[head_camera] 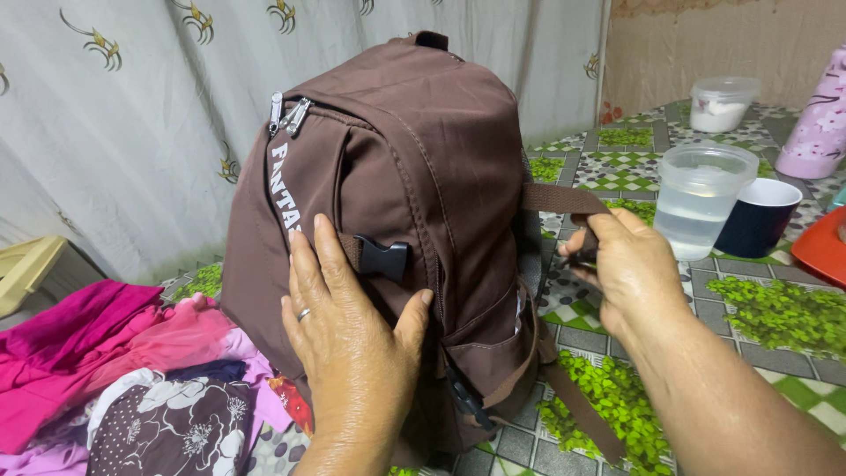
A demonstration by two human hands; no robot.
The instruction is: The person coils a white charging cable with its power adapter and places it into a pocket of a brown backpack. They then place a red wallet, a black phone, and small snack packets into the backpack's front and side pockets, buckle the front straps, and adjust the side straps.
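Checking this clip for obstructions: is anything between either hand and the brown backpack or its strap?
Nothing visible. The left hand lies flat on the brown backpack, beside the black buckle. The right hand already grips the strap at the side. The clear plastic container and dark cup stand behind, apart.

Matt brown cloth backpack, black plastic buckle, metal zipper pulls.

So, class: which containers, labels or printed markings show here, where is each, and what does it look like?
Lettering: white, running down the brown backpack front, above the left hand.
Clear plastic tub: lidded, right of the right hand.
Lidded tub: far right, white contents.
Pink flowered bottle: right edge.
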